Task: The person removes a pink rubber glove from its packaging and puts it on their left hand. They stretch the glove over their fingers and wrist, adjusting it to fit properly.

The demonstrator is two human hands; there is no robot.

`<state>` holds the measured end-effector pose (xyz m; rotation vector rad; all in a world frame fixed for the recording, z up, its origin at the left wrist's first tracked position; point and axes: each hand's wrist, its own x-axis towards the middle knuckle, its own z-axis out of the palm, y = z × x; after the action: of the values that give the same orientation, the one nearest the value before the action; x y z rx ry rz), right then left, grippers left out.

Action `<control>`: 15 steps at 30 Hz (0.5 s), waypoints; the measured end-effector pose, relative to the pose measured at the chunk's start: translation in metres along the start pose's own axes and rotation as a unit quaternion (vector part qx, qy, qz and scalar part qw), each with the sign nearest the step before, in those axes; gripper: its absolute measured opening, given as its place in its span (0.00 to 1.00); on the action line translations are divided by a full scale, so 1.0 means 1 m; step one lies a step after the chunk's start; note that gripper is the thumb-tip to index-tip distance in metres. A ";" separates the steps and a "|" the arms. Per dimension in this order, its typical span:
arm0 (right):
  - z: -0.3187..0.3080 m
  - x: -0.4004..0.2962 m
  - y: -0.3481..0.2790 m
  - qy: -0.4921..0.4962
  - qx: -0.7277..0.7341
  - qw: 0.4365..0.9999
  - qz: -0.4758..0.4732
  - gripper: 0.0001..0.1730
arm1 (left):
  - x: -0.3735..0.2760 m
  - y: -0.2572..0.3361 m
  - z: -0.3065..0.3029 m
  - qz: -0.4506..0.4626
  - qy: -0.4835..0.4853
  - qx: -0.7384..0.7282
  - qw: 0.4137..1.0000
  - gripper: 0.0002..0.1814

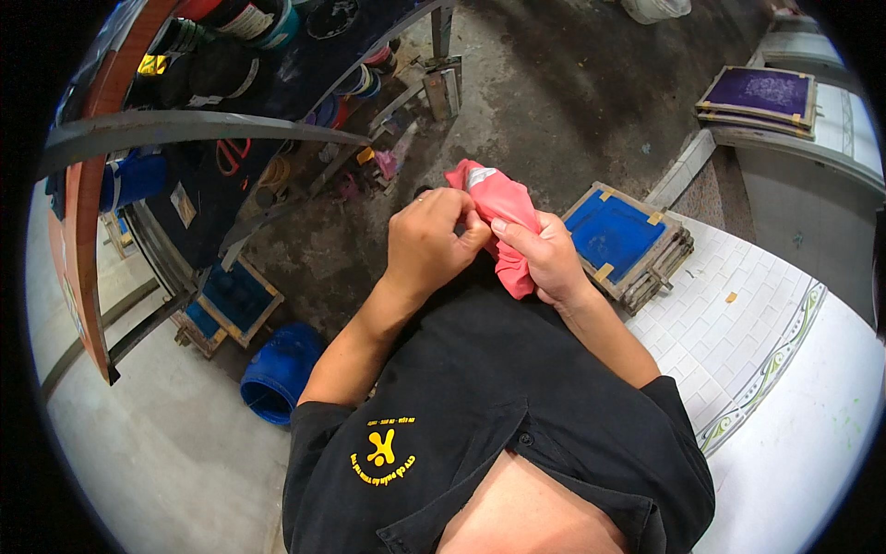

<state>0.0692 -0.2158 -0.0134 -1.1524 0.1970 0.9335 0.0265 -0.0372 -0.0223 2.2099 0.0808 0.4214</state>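
Note:
A piece of crumpled pink cloth [500, 197] with a small white patch near its far end is held in front of my black shirt [484, 360]. My right hand [550, 256] grips it from the right, thumb lying on top of the folds. At the cloth's left edge, my left hand [430, 235] is curled, thumb and forefinger pinched together against the fabric. Its fingertips are partly hidden. Just beyond my right wrist lies a stack of screen-printing frames [616, 232], the top one with blue mesh.
Purple-mesh frames [761, 97] rest on a ledge at far right. On the left stands a metal-framed rack [208, 128] with paint tubs [242, 21] and red-handled scissors [232, 156]. A blue plastic barrel [280, 374] and more frames [239, 298] are below it. A white bucket [656, 8] sits ahead.

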 end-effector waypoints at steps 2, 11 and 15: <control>0.002 -0.001 -0.003 0.008 0.014 1.000 0.001 0.14 | -0.001 -0.004 -0.005 -0.050 0.006 -0.031 0.998 0.04; 0.001 -0.004 -0.014 0.009 0.071 0.997 0.021 0.14 | -0.018 -0.020 -0.003 -0.231 -0.072 -0.291 0.926 0.10; -0.002 -0.003 -0.012 0.005 0.081 0.996 0.028 0.14 | -0.011 -0.011 -0.004 -0.091 -0.108 -0.274 0.951 0.16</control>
<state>0.0765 -0.2199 -0.0044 -1.0067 0.3083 0.9446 0.0157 -0.0296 -0.0313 1.6665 0.0410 0.0780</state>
